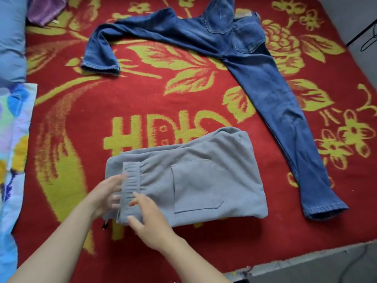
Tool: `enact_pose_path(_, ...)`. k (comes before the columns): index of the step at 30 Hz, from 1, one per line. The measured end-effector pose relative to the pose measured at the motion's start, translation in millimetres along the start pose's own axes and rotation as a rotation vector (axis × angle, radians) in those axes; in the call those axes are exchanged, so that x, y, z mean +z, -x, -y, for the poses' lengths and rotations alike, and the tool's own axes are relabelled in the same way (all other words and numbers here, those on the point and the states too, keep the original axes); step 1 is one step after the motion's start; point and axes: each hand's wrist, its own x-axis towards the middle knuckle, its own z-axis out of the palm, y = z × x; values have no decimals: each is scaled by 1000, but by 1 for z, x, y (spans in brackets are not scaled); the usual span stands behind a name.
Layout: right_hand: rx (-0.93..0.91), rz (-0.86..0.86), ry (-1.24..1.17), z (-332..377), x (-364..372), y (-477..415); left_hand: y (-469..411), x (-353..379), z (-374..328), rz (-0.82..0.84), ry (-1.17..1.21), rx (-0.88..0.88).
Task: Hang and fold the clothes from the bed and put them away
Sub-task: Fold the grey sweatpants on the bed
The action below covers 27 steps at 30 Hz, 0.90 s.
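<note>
The only writing is a big yellow woven character [130, 135] in the red flowered blanket [81, 119] on the bed. It sits just beyond the hands, its near part is covered by the grey sweatpants [200, 180], and it cannot be read. A pale tag [242, 14] at the waist of the jeans [255, 78] is too blurred to make out.

Both bare forearms reach forward from the near edge and meet at the left end of the folded sweatpants. The left hand [106, 196] lies palm down with its fingers straight and spread. Their blurred tips meet the left edge of the ribbed band [130, 180], so its grip is apart; whether they slip under the band cannot be told. The right hand [152, 223] comes in from the near right. Its forefinger lies along the band, its thumb is at the band's near end, and its fingers rest flat rather than curled, so this grip too is apart.

The sweatpants stretch away to the right of the grip, with a patch pocket [195, 186] facing up. A black cord tip [105, 225] shows just under the left wrist. The jeans lie unfolded well beyond the grip, with one leg running off left and the other coming down along the right side. Far left of the grip are a blue pillow [11, 37], a purple cloth [44, 9] and a flowered sheet [14, 129].
</note>
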Motion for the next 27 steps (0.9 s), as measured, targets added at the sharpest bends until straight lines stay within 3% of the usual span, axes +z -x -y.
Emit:
enact_pose_path(1, -4, 4, 51, -9, -8, 3, -6, 5, 1, -118, -147, 26)
enact_pose_path(3, 27, -49, 198, -26, -37, 7, -19, 8, 2, -291, -195, 150)
enact_pose_path(6, 48, -266, 579, -69, -86, 12, -21, 5, -4, -353, -199, 421)
enact_pose_path(9, 230, -302, 855, -95, -137, 14, -17, -1, -10, -486, -171, 599)
enact_pose_path(11, 369, -223, 907, -108, -155, 18, -22, 1, -3, -682, -282, 551)
enact_pose_path(13, 541, -34, 984, -122, -164, 25, -23, 17, 14, -894, -627, 346)
enact_pose_path(14, 578, 45, 975, -129, -166, 28, -21, 31, 23, -915, -771, 339)
enact_pose_path(16, 602, 125, 921, -143, -169, 32, -22, 60, 40, -771, -1031, 573)
enact_pose_path(18, 520, -4, 970, -141, -170, 34, -30, 74, 57, -535, -1395, 660)
enact_pose_path(21, 591, -404, 805, -143, -184, 37, -40, 67, 71, -331, -1675, 290)
enact_pose_path(24, 905, -502, 251, -162, -206, 44, -47, 63, 73, -286, -1693, 195)
enact_pose_path(27, 933, -609, -176, -179, -213, 49, -46, 64, 70, -269, -1679, 212)
